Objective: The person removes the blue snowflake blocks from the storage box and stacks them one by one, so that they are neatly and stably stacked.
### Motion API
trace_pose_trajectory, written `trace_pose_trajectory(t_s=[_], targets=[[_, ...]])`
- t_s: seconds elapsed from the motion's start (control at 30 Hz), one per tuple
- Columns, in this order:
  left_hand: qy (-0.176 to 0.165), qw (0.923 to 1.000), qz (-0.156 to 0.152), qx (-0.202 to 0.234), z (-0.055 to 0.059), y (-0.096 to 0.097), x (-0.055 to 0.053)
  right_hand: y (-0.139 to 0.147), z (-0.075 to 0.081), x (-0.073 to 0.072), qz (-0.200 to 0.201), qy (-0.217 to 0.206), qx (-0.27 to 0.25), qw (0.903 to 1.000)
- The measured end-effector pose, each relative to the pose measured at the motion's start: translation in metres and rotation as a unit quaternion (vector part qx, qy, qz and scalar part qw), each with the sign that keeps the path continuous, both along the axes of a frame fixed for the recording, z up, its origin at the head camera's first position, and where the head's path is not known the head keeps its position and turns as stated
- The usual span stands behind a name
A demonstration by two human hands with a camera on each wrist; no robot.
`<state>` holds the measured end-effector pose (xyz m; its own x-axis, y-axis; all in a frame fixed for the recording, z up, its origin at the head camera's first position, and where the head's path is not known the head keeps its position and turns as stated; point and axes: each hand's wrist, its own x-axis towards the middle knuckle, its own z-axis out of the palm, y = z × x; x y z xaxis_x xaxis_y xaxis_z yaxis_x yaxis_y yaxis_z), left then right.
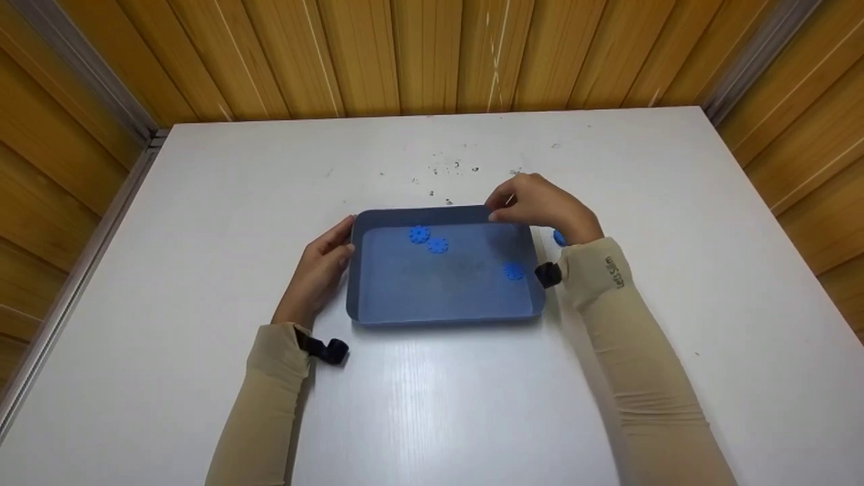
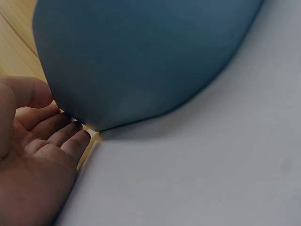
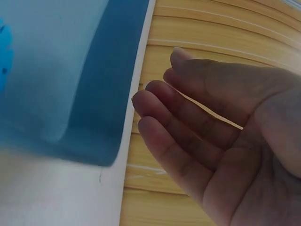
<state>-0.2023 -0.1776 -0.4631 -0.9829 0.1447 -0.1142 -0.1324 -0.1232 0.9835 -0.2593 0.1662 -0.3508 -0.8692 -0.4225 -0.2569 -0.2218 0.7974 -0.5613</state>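
Beige sleeves [image 1: 655, 364], blue tray [image 1: 445, 297], long axis left-to-right

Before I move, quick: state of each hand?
Left hand: open, touching the left side of the tray.
Right hand: open, loosely curled, nothing visible in its grasp.

Free to pass low in the frame, over the white table [image 1: 432, 405] between left sleeve [image 1: 266, 405] and right sleeve [image 1: 648, 371], and from above into the blue tray [image 1: 432, 290] at centre, over low blue discs [image 1: 437, 246]. Blocked left of centre by the left hand [image 1: 318, 266], upper right of centre by the right hand [image 1: 543, 204], across the top by wooden wall [image 1: 428, 61].
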Motion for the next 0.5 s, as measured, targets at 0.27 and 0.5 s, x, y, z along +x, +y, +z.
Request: trace_pose_trajectory(t_s=[0.27,0.5], targets=[[0.004,1.0,-0.002,-0.003,0.0,0.0,0.0,-0.025,-0.013,-0.006,0.026,-0.009,-0.014,0.9995],[0.015,0.9994,-0.011,0.03,0.002,0.002,-0.001,-0.044,-0.023,-0.008,0.032,-0.02,-0.019,0.9991]])
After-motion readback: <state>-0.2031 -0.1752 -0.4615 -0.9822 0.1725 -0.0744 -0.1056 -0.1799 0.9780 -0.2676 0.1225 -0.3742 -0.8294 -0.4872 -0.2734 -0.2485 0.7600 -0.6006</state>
